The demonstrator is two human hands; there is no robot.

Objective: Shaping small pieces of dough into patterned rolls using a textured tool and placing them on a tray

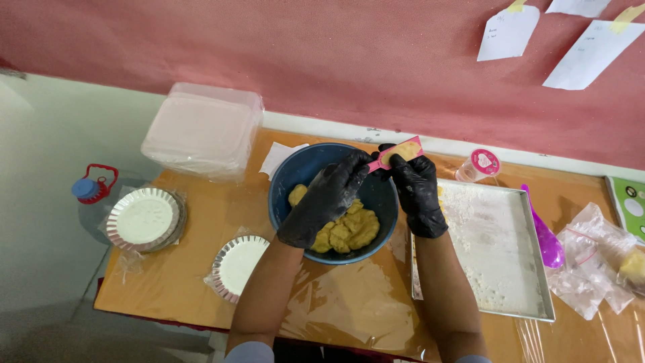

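- Blue plastic jug top (92,186), red handle, far left of frame, off the table edge.
- Foil pie tins, two stacks: one (144,218) at left, another (236,263) lower centre-left, both in loose plastic wrap on the orange-brown table (201,215).
- Clear lidded containers (203,130), stacked, upper left of the table, against the red wall.
- Blue bowl (304,168), frame centre; yellow dough (348,230) lumped in its lower half.
- Left hand (327,199), black glove dusted with flour: reaches across the bowl from lower left, fingers curled, fingertips closed on the near end of the pink scoop (395,154).
- Pink scoop: above the bowl's upper right rim, held between both hands. Long axis runs lower left to upper right, slightly tilted; cavity packed with yellow dough.
- Right hand (418,193), black glove: rises from below, fingers wrapped beneath and beside the scoop head, closed on it. This hand is nearer the filled end; the left is nearer the handle end.
- Metal tray (531,269), floured, just right of the bowl, touching or nearly so; cannot tell which.
- Small clear cup with pink lid (481,163), above the tray.
- Purple spoon (545,235), along the tray's right edge.
- Plastic bags (591,262), far right.
- Paper notes (508,31), taped upper right on the wall.
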